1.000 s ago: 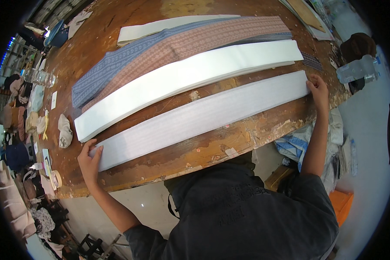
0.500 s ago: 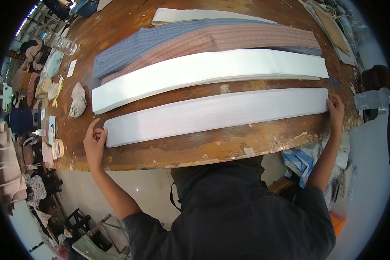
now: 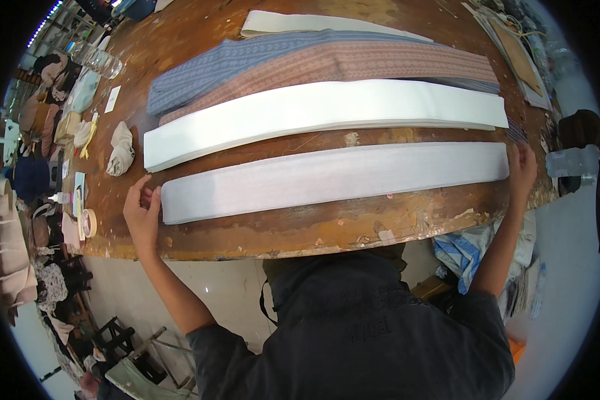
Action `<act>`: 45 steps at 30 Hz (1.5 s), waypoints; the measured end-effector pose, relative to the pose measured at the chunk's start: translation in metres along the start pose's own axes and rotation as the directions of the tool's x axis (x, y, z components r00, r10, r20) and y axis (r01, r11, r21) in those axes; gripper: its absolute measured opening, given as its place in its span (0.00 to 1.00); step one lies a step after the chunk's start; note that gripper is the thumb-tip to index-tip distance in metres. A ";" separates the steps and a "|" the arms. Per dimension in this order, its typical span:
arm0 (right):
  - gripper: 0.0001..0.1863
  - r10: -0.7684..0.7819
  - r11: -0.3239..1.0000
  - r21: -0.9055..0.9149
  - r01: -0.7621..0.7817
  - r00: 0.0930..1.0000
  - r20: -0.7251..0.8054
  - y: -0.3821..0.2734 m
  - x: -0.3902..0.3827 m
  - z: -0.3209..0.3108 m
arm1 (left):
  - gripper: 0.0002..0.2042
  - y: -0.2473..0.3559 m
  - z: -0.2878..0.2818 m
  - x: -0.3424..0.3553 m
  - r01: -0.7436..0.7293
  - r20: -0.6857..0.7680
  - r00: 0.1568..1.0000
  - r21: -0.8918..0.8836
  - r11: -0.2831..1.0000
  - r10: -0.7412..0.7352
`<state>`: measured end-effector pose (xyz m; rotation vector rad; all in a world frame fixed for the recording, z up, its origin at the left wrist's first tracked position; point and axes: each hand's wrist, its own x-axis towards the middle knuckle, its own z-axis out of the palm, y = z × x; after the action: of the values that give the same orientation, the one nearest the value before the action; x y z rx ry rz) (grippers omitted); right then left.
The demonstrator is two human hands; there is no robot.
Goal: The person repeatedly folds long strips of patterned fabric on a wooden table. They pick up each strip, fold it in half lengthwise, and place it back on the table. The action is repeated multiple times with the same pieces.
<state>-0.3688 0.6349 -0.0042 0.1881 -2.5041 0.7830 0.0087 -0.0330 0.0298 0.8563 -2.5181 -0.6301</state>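
A long pale, lightly sheer fabric strip point(image 3: 333, 173) lies flat along the front of the wooden table. My left hand point(image 3: 142, 213) is at its left end, fingers loosely curved and apart, thumb at the edge. My right hand point(image 3: 522, 168) is beside its right end, fingers bent and loose, not clearly gripping it. Behind the strip lies a stack of bright white strips point(image 3: 320, 110). Beyond that are a blue patterned cloth point(image 3: 200, 70), a salmon patterned cloth point(image 3: 387, 63) and a cream strip point(image 3: 320, 23) at the back.
At left are a crumpled cloth point(image 3: 121, 148), a tape roll point(image 3: 89, 223), a white card point(image 3: 113, 99), plastic bottles point(image 3: 97, 60) and piled fabrics. At right are boards point(image 3: 513, 57) and a clear bottle point(image 3: 573, 162). A bundled sack point(image 3: 460, 257) lies below the table edge.
The view has tilted, so the table and strips appear more level. The right hand's fingers have moved slightly away from the strip's end; the strip itself stays lying between both hands.
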 end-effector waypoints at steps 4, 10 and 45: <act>0.12 -0.382 0.908 -0.164 0.386 0.922 0.057 -0.052 0.022 0.022 | 0.11 0.021 0.006 0.021 -0.212 -0.084 0.973 0.029 0.977 0.214; 0.16 -0.686 0.679 -0.155 0.717 0.696 0.214 -0.132 0.064 0.073 | 0.11 0.053 0.016 0.039 -0.320 0.010 0.948 0.029 0.947 0.320; 0.15 -0.774 0.560 0.531 0.636 0.631 0.060 -0.333 -0.053 0.015 | 0.22 0.262 0.131 0.028 -0.627 -0.224 0.773 -0.403 0.666 0.593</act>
<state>-0.2389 0.3509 0.1233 1.5054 -2.0904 1.0065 -0.1987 0.1718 0.0688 -0.1574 -2.2243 -0.8695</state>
